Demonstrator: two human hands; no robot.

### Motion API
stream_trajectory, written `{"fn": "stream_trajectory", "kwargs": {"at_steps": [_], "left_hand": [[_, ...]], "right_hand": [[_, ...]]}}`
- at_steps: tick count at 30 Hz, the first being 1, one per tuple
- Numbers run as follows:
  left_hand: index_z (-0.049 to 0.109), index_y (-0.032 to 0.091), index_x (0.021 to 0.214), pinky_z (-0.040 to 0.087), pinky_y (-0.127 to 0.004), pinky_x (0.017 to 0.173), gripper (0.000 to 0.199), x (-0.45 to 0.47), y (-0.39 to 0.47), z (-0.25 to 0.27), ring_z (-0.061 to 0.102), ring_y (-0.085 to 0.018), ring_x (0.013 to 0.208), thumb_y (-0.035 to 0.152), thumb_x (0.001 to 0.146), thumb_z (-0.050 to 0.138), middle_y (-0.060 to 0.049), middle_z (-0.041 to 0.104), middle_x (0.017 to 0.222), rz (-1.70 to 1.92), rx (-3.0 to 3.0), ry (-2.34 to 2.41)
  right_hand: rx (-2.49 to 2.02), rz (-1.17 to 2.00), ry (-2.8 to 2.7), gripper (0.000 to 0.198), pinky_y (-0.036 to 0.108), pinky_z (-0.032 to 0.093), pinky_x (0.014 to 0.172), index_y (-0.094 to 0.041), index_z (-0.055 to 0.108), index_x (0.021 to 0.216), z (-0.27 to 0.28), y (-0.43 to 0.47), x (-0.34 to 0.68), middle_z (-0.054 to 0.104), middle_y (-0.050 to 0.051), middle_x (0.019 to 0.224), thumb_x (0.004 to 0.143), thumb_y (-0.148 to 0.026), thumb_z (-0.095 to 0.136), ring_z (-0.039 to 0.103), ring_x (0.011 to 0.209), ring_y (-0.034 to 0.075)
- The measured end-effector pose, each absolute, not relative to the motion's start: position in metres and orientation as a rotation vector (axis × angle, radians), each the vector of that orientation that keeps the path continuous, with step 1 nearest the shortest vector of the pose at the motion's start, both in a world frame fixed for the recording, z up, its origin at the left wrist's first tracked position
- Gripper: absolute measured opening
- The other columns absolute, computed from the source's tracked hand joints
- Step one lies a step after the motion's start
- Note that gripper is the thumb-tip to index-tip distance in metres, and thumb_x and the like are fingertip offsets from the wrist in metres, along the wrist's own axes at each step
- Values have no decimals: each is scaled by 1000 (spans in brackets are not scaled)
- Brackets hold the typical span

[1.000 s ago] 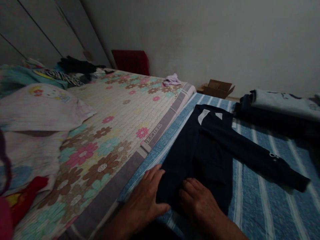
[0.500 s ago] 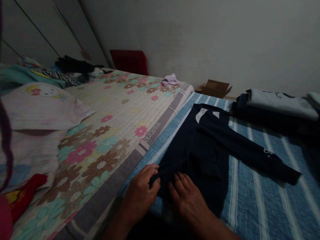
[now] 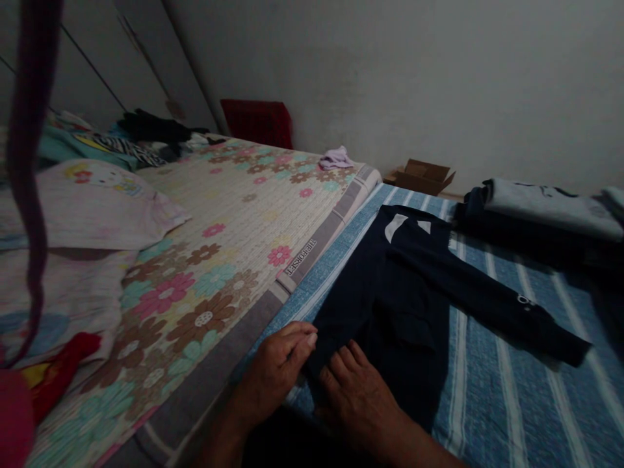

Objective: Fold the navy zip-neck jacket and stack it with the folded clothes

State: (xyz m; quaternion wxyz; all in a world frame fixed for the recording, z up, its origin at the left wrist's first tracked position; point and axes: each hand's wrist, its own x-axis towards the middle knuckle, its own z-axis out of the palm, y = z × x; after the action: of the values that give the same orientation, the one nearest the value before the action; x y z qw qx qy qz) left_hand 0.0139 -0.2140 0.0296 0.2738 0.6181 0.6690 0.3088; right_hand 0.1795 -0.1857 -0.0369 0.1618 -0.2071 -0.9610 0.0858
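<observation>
A dark navy long-sleeved top (image 3: pixel 361 286) lies spread on the blue striped sheet, its hem end toward me. One sleeve stretches out to the right with a small white mark near its cuff; the other lies folded over the body. White patches show near the collar. At the hem's left corner my left hand (image 3: pixel 280 364) is closed, thumb and fingers pinched together at the cloth's edge. My right hand (image 3: pixel 363 393) rests on the lower part of the top, fingers curled into the fabric. Cloth under both palms is hidden.
Folded clothes (image 3: pixel 550 205) are stacked on the right of the striped sheet (image 3: pixel 502 383). A flowered mattress (image 3: pixel 195 260) adjoins on the left, bearing a pale printed garment (image 3: pixel 107 201) and a small lilac cloth (image 3: pixel 336 158). An open cardboard box (image 3: pixel 422 177) stands by the wall.
My left thumb has closed toward the fingers at the top's edge. My right hand has shifted slightly left and its fingers are more curled. The view has turned a little left.
</observation>
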Motion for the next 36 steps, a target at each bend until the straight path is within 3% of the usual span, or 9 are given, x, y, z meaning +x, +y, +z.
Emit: {"fn": "stream_trajectory", "kwargs": {"at_steps": [5, 9, 12, 15, 18, 20, 24, 30, 36], "left_hand": [[66, 20, 74, 45, -30, 89, 21, 9, -213, 21, 59, -17, 97, 27, 81, 48, -4, 65, 100, 798, 1629, 1777], [61, 19, 76, 49, -26, 76, 6, 11, -213, 15, 58, -17, 95, 23, 71, 60, -4, 61, 105, 782, 1588, 1793], [56, 19, 82, 49, -27, 72, 20, 15, -212, 11, 58, -18, 91, 20, 63, 65, -4, 58, 105, 764, 1613, 1902], [53, 19, 89, 48, -32, 78, 31, 18, -212, 5, 58, -19, 90, 22, 61, 67, -3, 58, 97, 729, 1632, 1986], [51, 18, 99, 48, -35, 80, 43, 21, -212, 1, 58, -21, 91, 25, 61, 69, -5, 59, 97, 721, 1589, 2037], [48, 18, 108, 49, -35, 79, 52, 22, -213, -1, 58, -21, 90, 27, 61, 69, -6, 58, 102, 720, 1552, 2062], [41, 19, 122, 49, -35, 78, 69, 23, -214, -3, 58, -20, 88, 29, 61, 70, -7, 56, 109, 678, 1533, 2079], [32, 17, 133, 45, -37, 87, 76, 27, -212, 4, 56, -25, 105, 25, 64, 63, -11, 57, 115, 584, 1442, 2072], [27, 17, 140, 44, -37, 90, 83, 26, -213, 4, 53, -28, 113, 25, 65, 63, -13, 57, 123, 572, 1295, 1948]], "right_hand": [[-539, 418, -2765, 45, 42, 30, 104, -17, 49, 122, -28, -187, 187, 53, 10, 124, 84, -40, 53, 41, 118, 24], [-599, 747, -2666, 31, 35, 37, 98, -20, 55, 111, -16, -183, 200, 58, 6, 110, 82, -30, 55, 50, 106, 19], [-624, 991, -2509, 14, 26, 45, 81, -20, 58, 95, -10, -179, 208, 60, 5, 97, 84, -20, 49, 55, 91, 15], [-680, 1117, -2359, 16, 23, 46, 70, -19, 58, 89, -9, -176, 211, 61, 4, 84, 87, -16, 43, 57, 78, 13], [-799, 1204, -2262, 17, 22, 46, 67, -19, 57, 97, -9, -174, 210, 63, 3, 85, 84, -15, 47, 59, 74, 13], [-922, 1242, -2205, 29, 22, 47, 65, -18, 53, 111, -10, -173, 207, 65, 3, 88, 82, -15, 50, 61, 74, 13], [-1113, 1159, -2273, 39, 22, 48, 62, -15, 49, 121, -8, -171, 200, 68, 6, 89, 82, -17, 50, 65, 75, 15], [-1279, 578, -2723, 12, 25, 44, 53, -19, 61, 89, 6, -169, 184, 69, 7, 78, 84, -22, 51, 66, 68, 21], [-1295, 374, -2818, 11, 28, 42, 50, -18, 61, 86, 1, -168, 178, 68, 9, 74, 84, -21, 51, 66, 64, 24]]}}
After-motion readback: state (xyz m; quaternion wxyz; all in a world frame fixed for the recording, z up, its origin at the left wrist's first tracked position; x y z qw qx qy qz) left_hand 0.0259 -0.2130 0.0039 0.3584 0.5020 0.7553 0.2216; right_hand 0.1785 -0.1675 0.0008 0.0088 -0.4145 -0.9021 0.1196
